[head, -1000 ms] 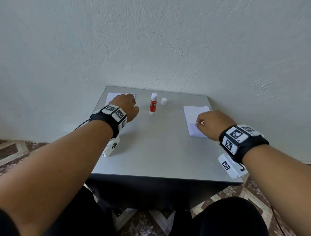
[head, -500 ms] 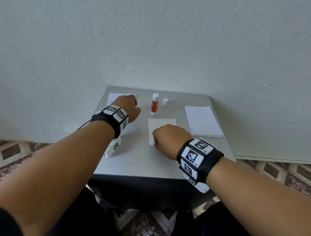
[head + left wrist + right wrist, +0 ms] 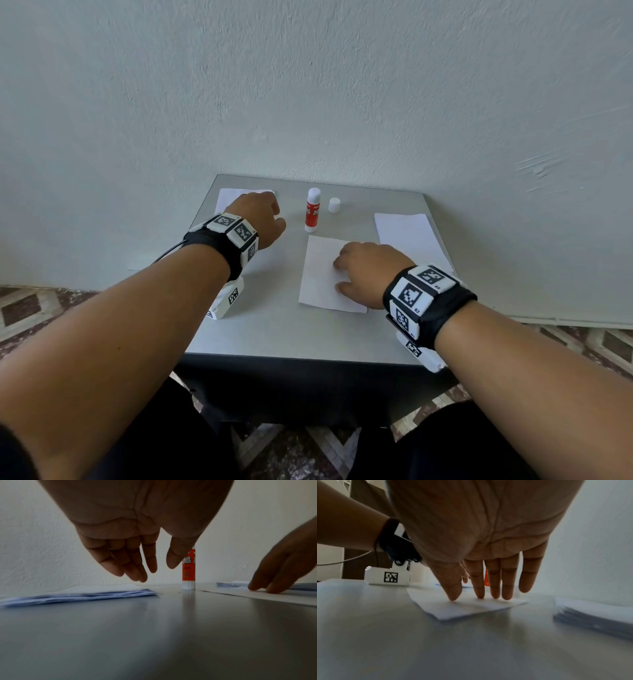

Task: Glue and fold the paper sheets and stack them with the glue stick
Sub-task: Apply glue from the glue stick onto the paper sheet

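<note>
In the middle of the grey bench (image 3: 260, 329) a single paper sheet (image 3: 318, 274) lies flat and unfolded, with the right hand (image 3: 363, 270) pressing on it, fingers straight and spread. No glue shows on it, so this sheet seems only just placed. The glue stick (image 3: 312, 209) stands upright just behind the sheet, its white cap (image 3: 334, 205) off and beside it, ready for use. The left hand (image 3: 258, 219) hovers relaxed and holds nothing, over a pile of folded sheets (image 3: 77, 595) at the far left corner; these look like finished ones. At the right, a stack of fresh sheets (image 3: 407, 236) waits, so plenty appears left: gluing, folding and stacking.
</note>
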